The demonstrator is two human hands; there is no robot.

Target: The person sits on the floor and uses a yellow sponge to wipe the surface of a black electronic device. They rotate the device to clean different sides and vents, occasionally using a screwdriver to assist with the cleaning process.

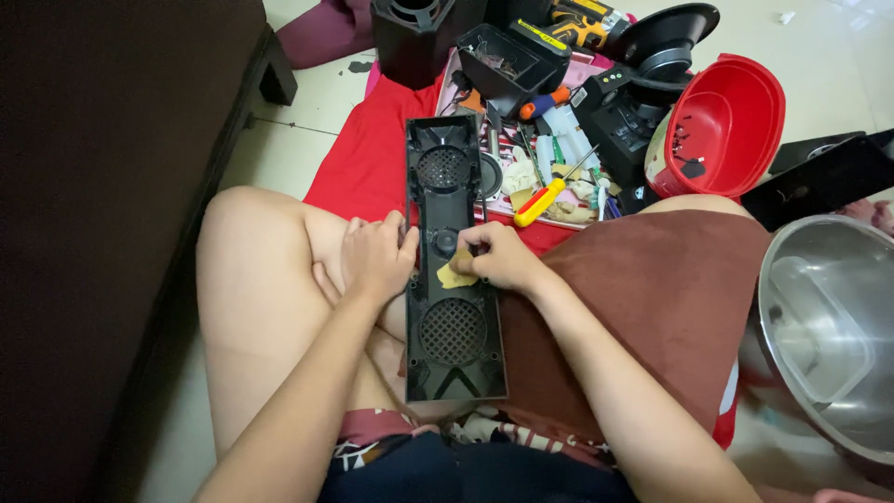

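A long black plastic speaker panel [452,321] with two round mesh grilles lies lengthwise across my lap. My left hand [375,258] grips the panel's left edge near its middle. My right hand [495,256] pinches a small tan scrap [453,276], like a bit of sandpaper or cloth, and presses it on the panel's middle section. My bare knees flank the panel, and a brown cloth [670,279] covers the right one.
Ahead on a red cloth [372,158] lie a yellow-and-red screwdriver [540,201], small tools, black speaker parts [414,33] and a black tray [507,61]. A red plastic bowl [731,126] sits at the right, a steel pot [824,326] nearer. Dark furniture [112,186] stands at the left.
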